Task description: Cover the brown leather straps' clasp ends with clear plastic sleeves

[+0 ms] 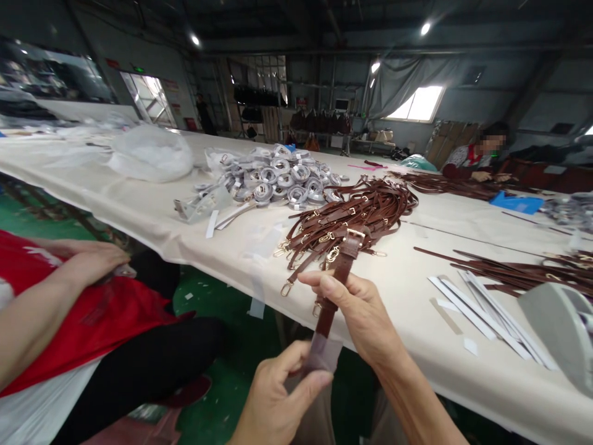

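A brown leather strap (341,267) with a gold buckle at its top end is held up in front of the table edge. My right hand (370,309) is closed round the strap below the buckle, thumb on its face. Lower down, my left hand (285,386) pinches the strap's other end, where clear plastic wrap (322,353) covers it. Just behind lies a heap of brown straps (365,207) with gold clips and buckles on the table.
The cream-covered table (500,395) holds a pile of wrapped, coiled straps (278,176), a plastic bag (146,154), white strips (486,315) and a grey tape dispenser (558,327). A seated person in red (92,321) is close on the left; another person sits across at right.
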Demonstrator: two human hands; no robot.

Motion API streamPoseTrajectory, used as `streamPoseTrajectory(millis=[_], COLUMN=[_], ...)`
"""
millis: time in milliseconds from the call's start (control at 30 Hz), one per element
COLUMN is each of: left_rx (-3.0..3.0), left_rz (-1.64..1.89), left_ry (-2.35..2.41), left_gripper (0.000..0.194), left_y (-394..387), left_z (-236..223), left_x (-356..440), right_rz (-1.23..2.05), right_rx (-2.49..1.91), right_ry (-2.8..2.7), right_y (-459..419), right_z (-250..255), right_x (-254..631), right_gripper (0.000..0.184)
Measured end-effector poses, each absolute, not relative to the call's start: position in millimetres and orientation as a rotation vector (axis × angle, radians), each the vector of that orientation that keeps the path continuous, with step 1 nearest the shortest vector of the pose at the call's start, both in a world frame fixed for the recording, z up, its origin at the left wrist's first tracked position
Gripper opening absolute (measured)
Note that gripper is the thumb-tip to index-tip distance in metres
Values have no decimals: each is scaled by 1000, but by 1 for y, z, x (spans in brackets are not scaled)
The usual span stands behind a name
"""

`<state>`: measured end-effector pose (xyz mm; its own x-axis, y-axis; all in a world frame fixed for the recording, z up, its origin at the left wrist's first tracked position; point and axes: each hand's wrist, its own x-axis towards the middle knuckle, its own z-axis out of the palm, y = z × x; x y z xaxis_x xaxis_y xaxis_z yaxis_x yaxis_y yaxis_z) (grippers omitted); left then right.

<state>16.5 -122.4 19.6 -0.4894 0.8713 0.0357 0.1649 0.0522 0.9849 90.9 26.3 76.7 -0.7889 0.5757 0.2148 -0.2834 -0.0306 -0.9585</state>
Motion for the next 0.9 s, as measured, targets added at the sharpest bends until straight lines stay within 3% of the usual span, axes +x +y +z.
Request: streamPoseTrajectory(millis=[233,900], left_rx=[887,941], left_rz=[1551,1721], left_ry=[1896,1758], left_gripper=[33,15], left_y=[-123,-114], left_z=[7,20], left_x=[9,9], right_rz=[1872,2035], right_rx=[-218,-324], right_ry=[-1610,-1612], right_y=[16,0], right_z=[72,49], right_x=[110,100], right_gripper=[22,30])
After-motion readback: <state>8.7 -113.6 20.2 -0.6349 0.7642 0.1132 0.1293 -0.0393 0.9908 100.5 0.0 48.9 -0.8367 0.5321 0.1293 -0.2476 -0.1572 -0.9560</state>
